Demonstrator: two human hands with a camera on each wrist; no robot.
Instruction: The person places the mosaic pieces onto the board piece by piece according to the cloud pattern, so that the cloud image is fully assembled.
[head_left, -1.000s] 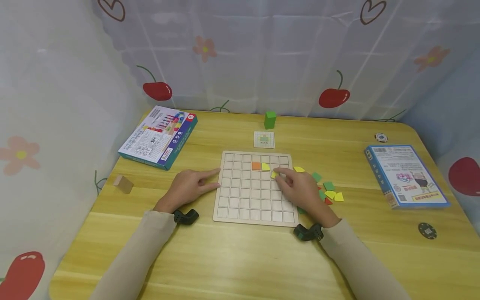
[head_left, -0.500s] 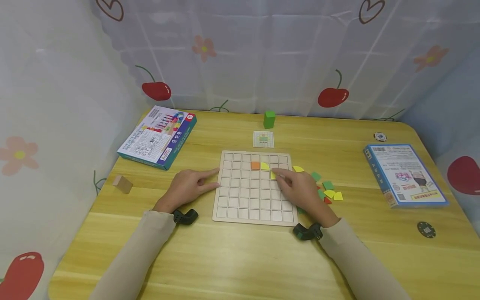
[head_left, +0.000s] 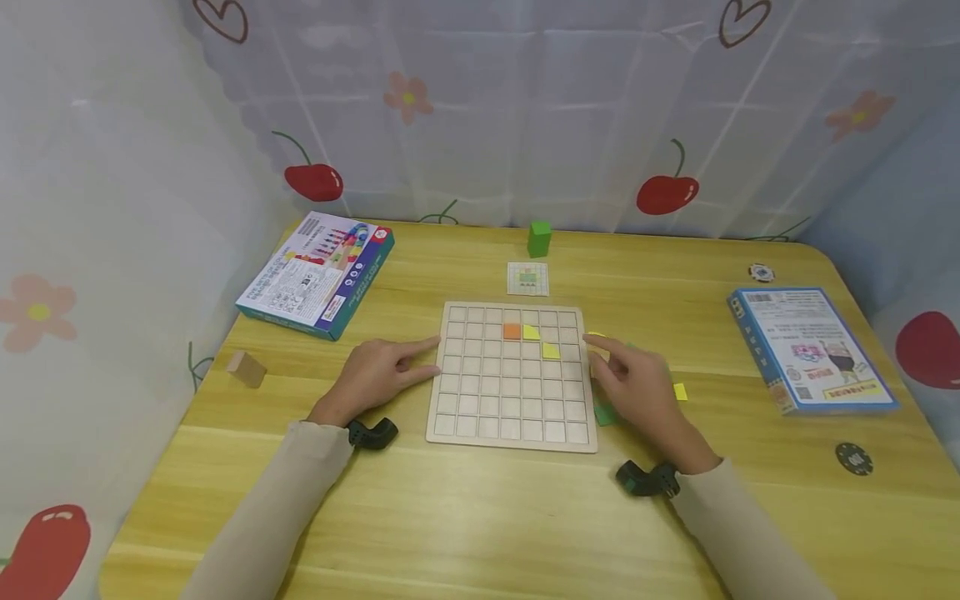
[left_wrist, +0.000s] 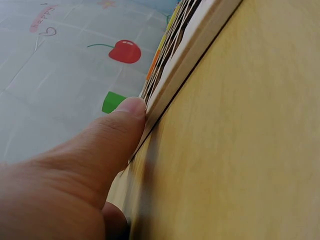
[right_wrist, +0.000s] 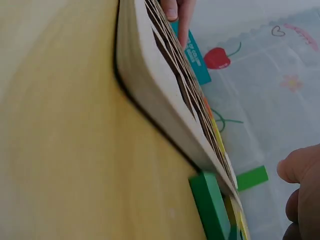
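Observation:
A pale wooden grid board [head_left: 491, 408] lies in the middle of the table. It carries an orange square tile [head_left: 512, 332], a yellow tile [head_left: 531, 332] beside it, and another yellow tile [head_left: 551, 351] one row nearer and one column right. My left hand [head_left: 372, 379] rests at the board's left edge, index finger and thumb stretched out to touch it; in the left wrist view the thumb [left_wrist: 131, 107] presses the side. My right hand [head_left: 637, 387] is just past the right edge, over loose tiles, with nothing visible between its fingers. It hides most of them.
A green tile [head_left: 604, 414] and a yellow tile [head_left: 680, 392] show around my right hand. A pattern card [head_left: 528, 279] and green block [head_left: 539, 240] stand behind the board. Boxes lie left [head_left: 315, 275] and right [head_left: 813, 350]; a wooden block [head_left: 246, 369] is far left.
My right hand has left the nearer yellow tile, which now lies fully visible in its cell, and has moved right over the loose tiles. My left hand has stayed in place.

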